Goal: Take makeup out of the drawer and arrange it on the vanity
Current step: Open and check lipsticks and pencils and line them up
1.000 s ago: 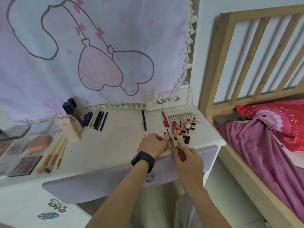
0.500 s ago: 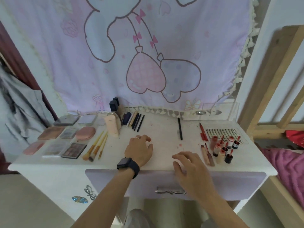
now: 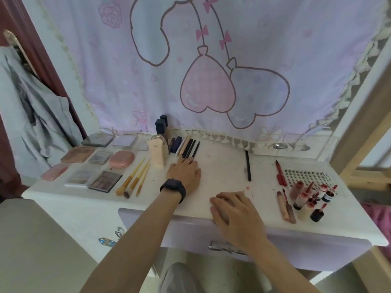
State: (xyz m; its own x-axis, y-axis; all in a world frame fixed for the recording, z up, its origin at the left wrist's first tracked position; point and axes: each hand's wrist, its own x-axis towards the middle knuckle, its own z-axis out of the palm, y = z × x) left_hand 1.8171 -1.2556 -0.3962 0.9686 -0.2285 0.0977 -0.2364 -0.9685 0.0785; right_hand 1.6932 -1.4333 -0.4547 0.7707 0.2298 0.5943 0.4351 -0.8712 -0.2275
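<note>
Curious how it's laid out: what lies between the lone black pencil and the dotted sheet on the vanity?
A red pen lies between the black pencil and the dotted sheet; the head view shows it.

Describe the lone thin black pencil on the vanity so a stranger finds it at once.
Start at the white vanity top under the pink cartoon curtain. Between the left hand and the red pen lies a thin black pencil, pointing front to back. Unlike the black pencils bunched by the cream tube, it lies alone, touching nothing.
</note>
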